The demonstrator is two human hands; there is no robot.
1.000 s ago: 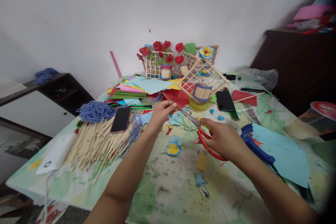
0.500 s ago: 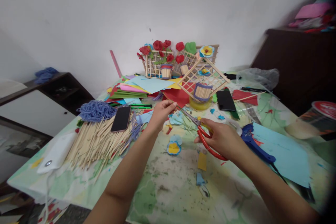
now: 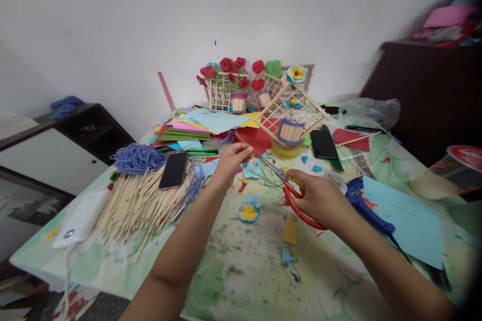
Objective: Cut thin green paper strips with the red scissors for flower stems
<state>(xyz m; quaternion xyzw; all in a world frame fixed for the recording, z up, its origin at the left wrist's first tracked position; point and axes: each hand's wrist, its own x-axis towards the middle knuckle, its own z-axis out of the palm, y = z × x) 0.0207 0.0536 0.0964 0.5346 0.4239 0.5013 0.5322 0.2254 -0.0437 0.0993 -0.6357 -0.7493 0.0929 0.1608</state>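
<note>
My right hand (image 3: 316,198) grips red-handled scissors (image 3: 277,171), their blades pointing up and left toward my left hand. Between the thumb and fingertips of my left hand (image 3: 234,158) a thin brownish stick (image 3: 238,136) is pinched. It runs past the fingers to the scissor tips; whether the blades touch it I cannot tell. Under the hands lie thin green stems (image 3: 269,179) and blue paper scraps. A blue and yellow paper flower (image 3: 249,212) rests on the table between my forearms.
Bamboo sticks (image 3: 128,205), purple yarn (image 3: 137,158) and a phone (image 3: 173,170) lie left. Behind stand lattice frames (image 3: 293,115) with paper flowers, beside stacked coloured paper (image 3: 216,120). A blue glue gun (image 3: 371,213) lies on blue paper (image 3: 414,225) at right, near a clear tub (image 3: 448,170).
Both hands stay nearly in place. The stick in my left hand shows more clearly above the fingers, and the scissor blades look slightly more closed.
</note>
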